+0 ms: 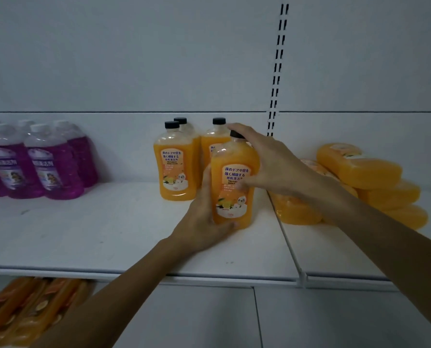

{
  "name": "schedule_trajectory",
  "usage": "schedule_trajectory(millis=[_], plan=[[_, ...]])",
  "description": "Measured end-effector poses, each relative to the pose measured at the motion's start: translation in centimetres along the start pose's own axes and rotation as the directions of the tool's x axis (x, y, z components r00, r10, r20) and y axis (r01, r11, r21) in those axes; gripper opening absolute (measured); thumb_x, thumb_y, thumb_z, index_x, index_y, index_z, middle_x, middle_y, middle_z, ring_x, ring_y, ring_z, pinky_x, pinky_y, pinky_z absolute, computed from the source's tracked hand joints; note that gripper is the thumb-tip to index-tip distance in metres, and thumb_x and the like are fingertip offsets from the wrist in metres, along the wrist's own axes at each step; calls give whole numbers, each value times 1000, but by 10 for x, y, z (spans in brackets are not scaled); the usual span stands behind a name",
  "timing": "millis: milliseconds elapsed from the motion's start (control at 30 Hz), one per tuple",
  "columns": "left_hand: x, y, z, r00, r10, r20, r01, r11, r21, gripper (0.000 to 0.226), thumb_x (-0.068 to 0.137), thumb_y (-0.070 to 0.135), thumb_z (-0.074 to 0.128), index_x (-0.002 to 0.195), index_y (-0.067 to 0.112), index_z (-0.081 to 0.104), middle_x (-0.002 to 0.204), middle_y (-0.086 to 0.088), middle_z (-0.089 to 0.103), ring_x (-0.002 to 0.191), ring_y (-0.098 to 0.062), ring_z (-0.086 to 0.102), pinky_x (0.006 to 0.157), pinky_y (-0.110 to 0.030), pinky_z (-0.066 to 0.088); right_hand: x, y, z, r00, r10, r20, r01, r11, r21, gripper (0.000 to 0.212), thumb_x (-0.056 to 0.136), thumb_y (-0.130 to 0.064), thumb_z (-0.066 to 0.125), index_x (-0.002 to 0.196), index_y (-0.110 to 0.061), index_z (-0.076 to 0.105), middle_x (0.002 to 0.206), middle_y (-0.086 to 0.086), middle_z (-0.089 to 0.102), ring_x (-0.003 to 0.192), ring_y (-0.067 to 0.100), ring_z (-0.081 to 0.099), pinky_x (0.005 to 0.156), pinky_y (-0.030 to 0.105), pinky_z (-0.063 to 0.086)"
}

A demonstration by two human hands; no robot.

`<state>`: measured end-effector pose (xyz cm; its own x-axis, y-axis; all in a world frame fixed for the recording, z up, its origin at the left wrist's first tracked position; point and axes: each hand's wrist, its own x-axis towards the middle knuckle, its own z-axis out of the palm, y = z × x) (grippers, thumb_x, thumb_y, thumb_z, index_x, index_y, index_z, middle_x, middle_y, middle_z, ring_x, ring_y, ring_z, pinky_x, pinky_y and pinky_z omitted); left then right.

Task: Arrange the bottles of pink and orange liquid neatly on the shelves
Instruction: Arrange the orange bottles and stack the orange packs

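Observation:
An orange bottle [232, 187] with a black cap stands upright near the middle of the white shelf [109, 234], held between both hands. My left hand [204, 217] grips its lower left side. My right hand [267, 159] wraps its upper right side and neck. Behind it stand three more upright orange bottles [175, 167] with black caps. Several pink bottles [51, 167] with white caps stand in a group at the left of the shelf. Several orange bottles [360, 167] lie stacked on their sides at the right.
A slotted upright rail [278, 66] runs down the white back panel. A seam [288, 244] divides the shelf into two boards. Below the shelf, at lower left, lie more orange packs [26, 310].

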<state>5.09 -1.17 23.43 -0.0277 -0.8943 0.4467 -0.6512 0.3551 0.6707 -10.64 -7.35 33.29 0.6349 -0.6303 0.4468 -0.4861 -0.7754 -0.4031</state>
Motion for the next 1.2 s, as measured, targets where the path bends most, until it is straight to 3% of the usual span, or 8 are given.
schedule_trajectory(millis=[67, 200, 400, 567, 767, 967, 1067, 1200], plan=[[1, -7, -1, 1000, -8, -7, 8, 1000, 15, 102, 77, 22, 75, 137, 41, -5, 143, 12, 30, 127, -1, 36, 96, -1, 33, -1, -6, 10, 998, -30, -46, 28, 998, -52, 103, 67, -22, 84, 145, -39, 19, 138, -5, 44, 122, 20, 37, 97, 38, 43], [-2, -17, -1, 966, -241, -96, 257, 939, 230, 78, 78, 51, 65, 141, 26, 28, 139, 1, 44, 127, -21, 43, 107, -39, 40, 10, -15, 22, 998, -19, -57, 16, 998, -57, 102, 71, -13, 81, 147, -37, 18, 137, -4, 44, 124, 19, 32, 97, 39, 42], [-9, 0, 3, 928, -359, -103, 345, 718, 605, 52, 91, 50, 43, 123, 8, 43, 126, -11, 49, 116, -26, 46, 101, -37, 36, 29, -12, 40, 986, 43, -162, -57, 995, -81, 99, 73, -12, 79, 147, -31, 16, 132, 7, 45, 122, 24, 42, 90, 38, 46], [-9, -1, 1, 930, -359, -73, 316, 687, 655, 48, 93, 49, 38, 115, 8, 46, 122, -11, 51, 113, -25, 46, 98, -36, 37, 49, 1, 52, 977, 48, -207, -73, 991, -115, 97, 75, -12, 78, 148, -29, 17, 141, 7, 36, 122, 23, 47, 86, 26, 44], [-8, -1, 2, 928, -366, -69, 313, 668, 675, 50, 93, 50, 36, 119, 9, 46, 127, -10, 50, 116, -24, 45, 101, -38, 37, 62, 1, 57, 971, 47, -236, -112, 957, -267, 95, 76, -18, 78, 147, -27, 15, 140, 7, 36, 117, 23, 51, 80, 35, 48], [-9, 12, -3, 948, -296, -120, 286, 618, 733, 50, 89, 60, 37, 112, 17, 47, 115, -1, 60, 105, -20, 57, 91, -36, 42, 53, 9, 42, 982, 111, -150, -149, 950, -275, 107, 77, -35, 76, 150, -34, -2, 148, 8, 31, 135, 29, 32, 106, 57, 30], [-2, 27, 0, 983, -136, -124, 182, 618, 765, 51, 89, 59, 38, 120, 20, 48, 119, 2, 60, 108, -18, 56, 94, -32, 41, 45, 25, 1, 973, 128, -191, -177, 947, -269, 94, 82, -44, 67, 151, -31, 4, 149, 13, 30, 136, 31, 28, 106, 52, 31], [40, 71, 25, 994, 85, -73, -19, 771, 636, 49, 92, 52, 41, 126, 19, 51, 124, -2, 59, 112, -18, 53, 94, -32, 39, 26, 56, -65, 951, 160, -266, -247, 909, -337, 74, 88, -43, 60, 148, -20, 23, 146, 14, 35, 133, 31, 32, 105, 45, 33]])
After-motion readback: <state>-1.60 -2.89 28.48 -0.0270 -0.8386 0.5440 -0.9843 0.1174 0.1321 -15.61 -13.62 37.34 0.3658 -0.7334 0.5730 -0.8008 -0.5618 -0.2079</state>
